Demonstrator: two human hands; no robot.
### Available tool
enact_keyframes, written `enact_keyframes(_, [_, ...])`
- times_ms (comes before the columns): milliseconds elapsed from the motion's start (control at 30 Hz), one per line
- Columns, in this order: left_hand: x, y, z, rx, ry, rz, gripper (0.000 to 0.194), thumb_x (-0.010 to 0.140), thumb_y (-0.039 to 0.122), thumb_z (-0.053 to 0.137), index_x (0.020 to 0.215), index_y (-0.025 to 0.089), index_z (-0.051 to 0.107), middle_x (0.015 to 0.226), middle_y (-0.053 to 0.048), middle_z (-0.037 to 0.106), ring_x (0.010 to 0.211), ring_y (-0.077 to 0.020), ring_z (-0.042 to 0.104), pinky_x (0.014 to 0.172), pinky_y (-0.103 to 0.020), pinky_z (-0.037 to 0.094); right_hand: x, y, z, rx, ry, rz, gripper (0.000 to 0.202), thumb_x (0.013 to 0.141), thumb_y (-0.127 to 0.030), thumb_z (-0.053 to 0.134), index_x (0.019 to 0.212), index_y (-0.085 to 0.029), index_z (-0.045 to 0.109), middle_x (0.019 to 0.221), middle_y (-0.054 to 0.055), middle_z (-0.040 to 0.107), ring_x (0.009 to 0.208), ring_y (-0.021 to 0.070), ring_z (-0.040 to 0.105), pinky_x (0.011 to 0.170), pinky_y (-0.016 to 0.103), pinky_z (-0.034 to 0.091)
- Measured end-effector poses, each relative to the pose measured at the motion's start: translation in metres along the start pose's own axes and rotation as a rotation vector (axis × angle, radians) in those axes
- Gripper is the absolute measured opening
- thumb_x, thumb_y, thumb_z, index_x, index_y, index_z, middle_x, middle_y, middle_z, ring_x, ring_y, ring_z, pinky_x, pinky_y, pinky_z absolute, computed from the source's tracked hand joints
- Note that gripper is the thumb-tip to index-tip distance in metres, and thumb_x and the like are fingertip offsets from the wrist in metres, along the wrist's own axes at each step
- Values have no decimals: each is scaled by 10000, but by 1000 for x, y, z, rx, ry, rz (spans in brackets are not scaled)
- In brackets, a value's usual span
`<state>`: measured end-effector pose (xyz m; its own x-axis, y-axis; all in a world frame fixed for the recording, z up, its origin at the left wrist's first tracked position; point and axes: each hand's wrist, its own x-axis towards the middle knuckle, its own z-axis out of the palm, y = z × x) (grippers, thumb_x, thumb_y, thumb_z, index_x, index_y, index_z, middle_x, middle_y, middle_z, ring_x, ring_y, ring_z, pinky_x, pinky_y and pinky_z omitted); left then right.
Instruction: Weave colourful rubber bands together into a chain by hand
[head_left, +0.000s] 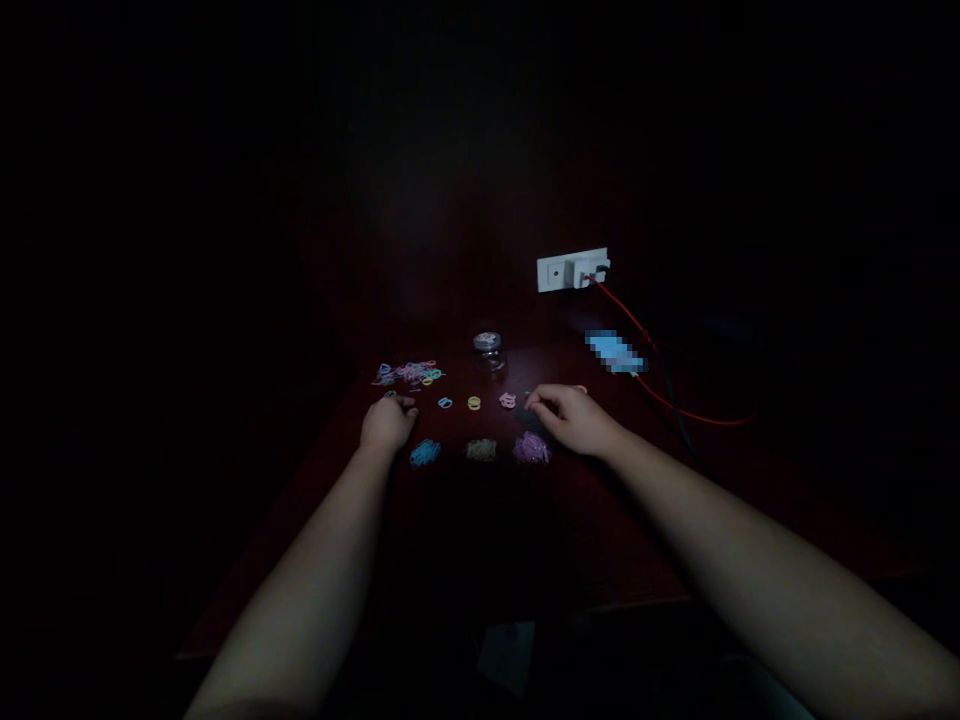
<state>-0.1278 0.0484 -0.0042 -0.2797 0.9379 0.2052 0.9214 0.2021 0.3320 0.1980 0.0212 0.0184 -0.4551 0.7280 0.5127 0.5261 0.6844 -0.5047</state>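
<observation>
The arms (pixel 300 590) cross the counter's (pixel 480 560) near edge. Toward the far edge, left hand (pixel 386 422) is curled by mixed bands (pixel 409 373), right hand (pixel 576 418) by pink bands (pixel 508 400); whether they pinch something, I cannot tell.

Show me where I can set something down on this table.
The table looks bare, though dark, between its near edge and the blue pile, yellowish pile and purple pile. A narrower gap separates the multicoloured pile from the jar. Crowded: the row of small bands between left hand and right hand.
</observation>
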Motion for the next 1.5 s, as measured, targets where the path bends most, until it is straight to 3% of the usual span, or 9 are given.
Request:
enact_keyframes(167, [0,-5,1,-91,32,3,246,785,301,600,988,235,724,1009,-50,732,921,-216,676,876,-297,493,0,2,0,23,2,-19,181,865,-208,492,844,-151,663,747,32,665,622,127,549,609,235,389])
enact_keyframes(500, [-3,-7,-3,-212,232,9,251,797,263,545,981,220,710,973,-41,733,858,-190,674,835,-269,488,0,4,1,52,1,-11,186,871,-233,482,839,-150,646,770,40,660,659,143,564,619,247,399])
enact_keyframes(600, [1,-11,2,-152,181,-26,288,773,344,596,1015,218,690,1040,-55,717,941,-210,661,854,-282,483,0,2,0,52,0,-5,187,872,-233,484,835,-148,647,764,39,662,656,143,564,626,249,398])
enact_keyframes(733, [5,-14,6,-87,49,-110,246,771,397,592,910,228,704,969,-60,728,894,-225,667,810,-297,493,-1,-1,-1,51,7,-12,187,869,-223,489,823,-145,652,743,36,659,639,135,554,614,241,389])
enact_keyframes(933, [4,-12,6,-68,57,-90,218,824,342,520,861,210,689,970,-104,718,909,-251,659,823,-324,487,-1,-4,0,26,1,-1,178,862,-215,498,818,-148,657,728,29,658,604,126,534,596,236,376])
enact_keyframes(1100, [-5,7,0,-104,57,85,235,887,306,461,911,167,649,1041,-98,685,972,-200,628,901,-279,461,-1,-1,2,41,17,-5,164,857,-212,504,828,-151,653,729,26,650,610,123,532,602,236,377])
enact_keyframes(1233, [-30,45,-12,-228,112,462,242,927,316,406,922,173,601,996,-68,653,922,-180,598,877,-285,458,-2,-2,7,76,27,-49,188,819,-214,573,982,-156,645,739,11,602,612,113,500,608,234,380])
enact_keyframes(1367, [-61,82,-17,-331,35,718,176,917,298,443,878,182,568,869,-33,631,813,-157,572,757,-263,446,-2,-5,10,142,-1,-124,353,809,-251,627,1154,-177,601,881,32,596,607,98,463,599,237,389])
enact_keyframes(1500, [-78,101,-16,-348,-20,809,143,906,272,462,846,185,558,820,-22,606,769,-149,546,707,-262,423,-2,-10,10,172,-23,-143,204,827,-266,625,1009,-176,650,790,16,579,620,104,469,590,232,384])
